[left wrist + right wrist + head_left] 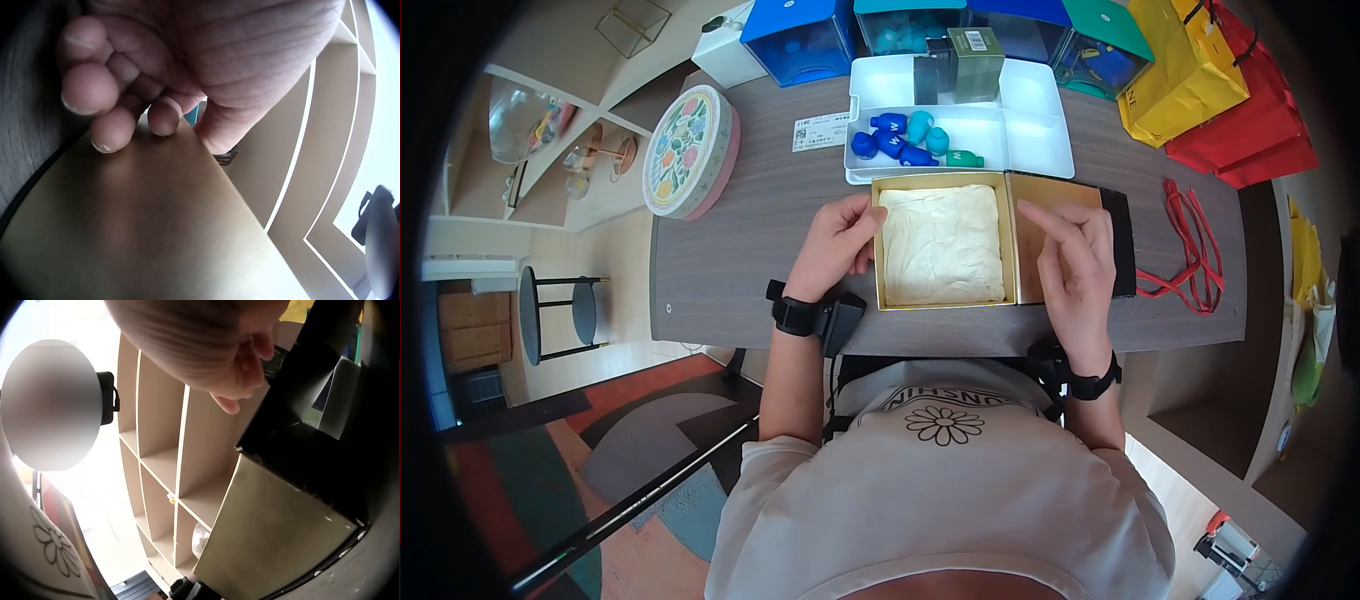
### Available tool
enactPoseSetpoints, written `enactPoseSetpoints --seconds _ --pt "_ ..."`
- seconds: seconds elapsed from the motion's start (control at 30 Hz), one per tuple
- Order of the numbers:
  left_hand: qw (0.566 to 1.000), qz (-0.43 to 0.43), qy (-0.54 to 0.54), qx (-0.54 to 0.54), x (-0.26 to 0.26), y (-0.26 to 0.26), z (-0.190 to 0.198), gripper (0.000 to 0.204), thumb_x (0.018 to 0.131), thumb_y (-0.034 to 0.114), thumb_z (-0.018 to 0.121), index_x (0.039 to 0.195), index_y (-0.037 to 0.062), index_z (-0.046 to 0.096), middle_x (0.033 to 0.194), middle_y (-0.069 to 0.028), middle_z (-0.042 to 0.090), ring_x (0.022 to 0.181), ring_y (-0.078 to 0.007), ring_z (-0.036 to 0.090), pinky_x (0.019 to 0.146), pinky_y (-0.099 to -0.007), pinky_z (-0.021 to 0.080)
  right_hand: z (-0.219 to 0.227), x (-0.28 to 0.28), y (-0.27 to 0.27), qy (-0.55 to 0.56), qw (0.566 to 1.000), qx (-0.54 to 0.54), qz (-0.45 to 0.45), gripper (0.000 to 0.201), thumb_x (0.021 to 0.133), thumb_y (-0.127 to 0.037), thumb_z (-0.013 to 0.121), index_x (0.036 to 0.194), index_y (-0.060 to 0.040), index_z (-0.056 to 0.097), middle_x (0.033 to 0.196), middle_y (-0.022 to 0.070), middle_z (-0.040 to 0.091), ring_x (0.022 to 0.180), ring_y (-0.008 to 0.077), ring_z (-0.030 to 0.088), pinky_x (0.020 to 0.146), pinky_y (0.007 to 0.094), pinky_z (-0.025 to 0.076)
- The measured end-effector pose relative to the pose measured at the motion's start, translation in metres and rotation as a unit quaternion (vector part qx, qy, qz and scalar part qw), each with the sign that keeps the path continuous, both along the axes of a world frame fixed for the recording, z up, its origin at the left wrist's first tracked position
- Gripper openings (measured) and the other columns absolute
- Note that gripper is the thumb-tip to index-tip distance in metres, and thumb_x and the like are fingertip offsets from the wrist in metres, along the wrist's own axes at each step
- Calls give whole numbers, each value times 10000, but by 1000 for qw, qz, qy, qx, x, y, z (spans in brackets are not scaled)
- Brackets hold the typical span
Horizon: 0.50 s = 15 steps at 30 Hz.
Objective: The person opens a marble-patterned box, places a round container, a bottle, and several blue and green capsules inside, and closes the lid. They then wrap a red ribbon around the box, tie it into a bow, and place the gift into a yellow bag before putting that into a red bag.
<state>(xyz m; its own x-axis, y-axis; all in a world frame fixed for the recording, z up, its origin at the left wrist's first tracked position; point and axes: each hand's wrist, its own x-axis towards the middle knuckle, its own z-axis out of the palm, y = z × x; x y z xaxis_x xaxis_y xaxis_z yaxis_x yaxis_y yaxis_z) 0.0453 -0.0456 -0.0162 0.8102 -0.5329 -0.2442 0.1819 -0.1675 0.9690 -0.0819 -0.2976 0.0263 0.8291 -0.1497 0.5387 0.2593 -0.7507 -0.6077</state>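
Note:
A gold box (943, 306) lined with creased cream cloth (945, 240) sits near the table's front edge, its hinged lid (1028, 275) folded out to the right. My left hand (832, 245) grips the box's left wall, thumb over the rim. In the left wrist view, the fingertips (112, 128) of that hand press the gold outer wall (156, 212). Over the lid hovers my right hand (1080, 265), holding nothing, its index finger reaching toward the rim. The right wrist view shows this hand (219, 356) above the lid's black edge (294, 450).
Behind the box stands a white tray (1040, 135) with blue, teal and green bottle-shaped pieces (890, 140) and a dark green carton (977, 65). A round floral tin (685, 150) stands left. Red ribbon (1195, 250) and yellow and red paper bags (1185, 80) are right.

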Motion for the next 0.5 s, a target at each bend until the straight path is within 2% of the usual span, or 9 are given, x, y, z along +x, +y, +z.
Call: enactPoseSetpoints --seconds 0.17,0.27,0.5 --pt "1000 -2 0 2 0 0 0 282 1019 273 560 911 29 651 626 32 559 465 -23 484 427 -192 368 -6 0 -1 -6 999 32 4 566 683 164 603 1166 -109 714 984 83 550 895 258 548 744 338 458" --pt "1000 -2 -1 2 0 0 0 284 1019 275 560 905 31 649 626 32 559 462 -23 483 426 -192 368 -5 -2 0 0 1000 6 6 577 670 171 597 1162 -106 712 989 91 551 902 261 552 746 339 461" --pt "1000 0 2 3 0 0 0 291 1021 282 561 895 34 645 628 32 561 459 -22 482 423 -191 367 0 -6 -3 23 999 35 21 514 715 116 529 1154 -85 706 993 99 564 895 273 558 743 342 465"
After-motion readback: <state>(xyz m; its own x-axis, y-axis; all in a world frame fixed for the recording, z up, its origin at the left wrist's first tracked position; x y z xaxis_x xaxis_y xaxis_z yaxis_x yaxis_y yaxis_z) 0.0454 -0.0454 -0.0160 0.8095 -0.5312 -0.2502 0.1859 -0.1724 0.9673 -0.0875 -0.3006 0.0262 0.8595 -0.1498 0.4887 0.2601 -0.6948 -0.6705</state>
